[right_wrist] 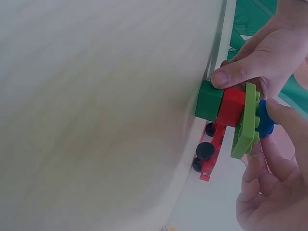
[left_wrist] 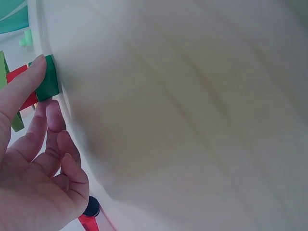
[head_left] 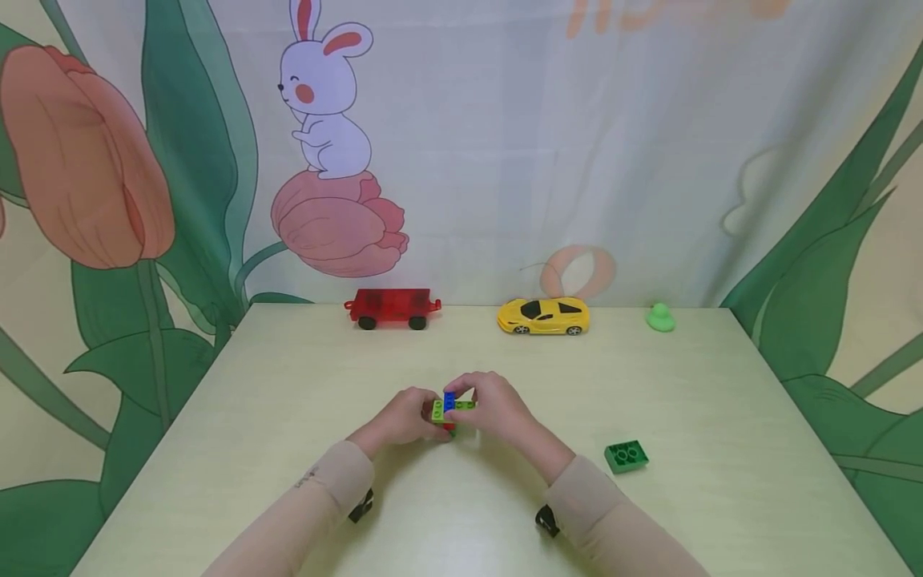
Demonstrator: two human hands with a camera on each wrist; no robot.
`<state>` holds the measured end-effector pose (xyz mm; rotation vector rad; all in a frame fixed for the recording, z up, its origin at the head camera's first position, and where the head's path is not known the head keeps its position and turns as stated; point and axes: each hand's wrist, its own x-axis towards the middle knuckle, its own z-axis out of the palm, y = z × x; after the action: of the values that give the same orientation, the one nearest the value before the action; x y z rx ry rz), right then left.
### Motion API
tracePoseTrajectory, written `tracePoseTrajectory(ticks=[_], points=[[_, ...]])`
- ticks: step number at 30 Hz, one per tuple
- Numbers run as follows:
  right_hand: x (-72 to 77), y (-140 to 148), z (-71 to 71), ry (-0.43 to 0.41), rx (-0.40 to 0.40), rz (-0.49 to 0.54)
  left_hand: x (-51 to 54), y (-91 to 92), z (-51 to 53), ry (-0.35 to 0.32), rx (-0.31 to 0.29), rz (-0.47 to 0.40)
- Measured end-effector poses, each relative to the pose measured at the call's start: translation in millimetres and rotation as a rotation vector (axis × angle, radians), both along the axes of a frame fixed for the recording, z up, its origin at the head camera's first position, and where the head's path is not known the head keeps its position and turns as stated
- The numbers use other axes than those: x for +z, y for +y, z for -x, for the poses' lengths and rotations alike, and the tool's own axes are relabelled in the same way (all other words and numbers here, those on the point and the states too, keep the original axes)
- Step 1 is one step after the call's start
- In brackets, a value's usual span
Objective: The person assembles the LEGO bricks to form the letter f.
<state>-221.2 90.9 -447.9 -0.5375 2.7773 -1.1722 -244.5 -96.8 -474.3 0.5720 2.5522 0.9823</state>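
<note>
Over the middle of the table, a small stack of toy bricks is held between both hands. In the right wrist view, a dark green brick (right_wrist: pixel 209 101) forms its base, then a red brick (right_wrist: pixel 231 107), a flat lime green brick (right_wrist: pixel 247 125) and a blue brick (right_wrist: pixel 264 120) on top. My left hand (head_left: pixel 407 417) grips the stack low down, its thumb on the dark green brick (left_wrist: pixel 48 83). The fingers and thumb of my right hand (head_left: pixel 499 405) pinch the blue brick against the lime one. Whether blue and lime are fully joined, I cannot tell.
A loose green brick (head_left: pixel 626 457) lies right of my right forearm, its hollow side showing. Along the back edge stand a red toy wagon (head_left: pixel 392 307), a yellow toy car (head_left: pixel 542 317) and a light green toy duck (head_left: pixel 659 318). Behind them hangs a printed curtain (head_left: pixel 476 160).
</note>
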Motion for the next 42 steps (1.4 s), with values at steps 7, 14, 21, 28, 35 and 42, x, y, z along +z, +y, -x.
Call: tracePoseTrajectory(ticks=[7,14,21,28,35,42], points=[[2.4,-0.5,1.0,-0.034,-0.012,-0.018,-1.5,-0.2,-1.1,-0.005,0.003,-0.003],[-1.1,-1.7,2.2,-0.046,-0.019,-0.011,-1.7,-0.1,-3.8,0.008,-0.006,-0.019],[-3.3,0.1,3.0,-0.055,-0.021,0.012,-1.5,-0.7,-3.6,0.001,-0.008,-0.041],[-2.6,2.3,5.7,-0.086,-0.023,0.034,-0.4,-0.9,-1.5,0.007,-0.016,-0.043],[-6.8,3.0,5.8,-0.055,-0.038,0.043,-1.2,-1.5,0.5,0.015,-0.02,-0.034],[-5.0,2.1,4.8,-0.084,-0.05,0.049,-5.6,-1.9,3.7,0.02,-0.024,-0.026]])
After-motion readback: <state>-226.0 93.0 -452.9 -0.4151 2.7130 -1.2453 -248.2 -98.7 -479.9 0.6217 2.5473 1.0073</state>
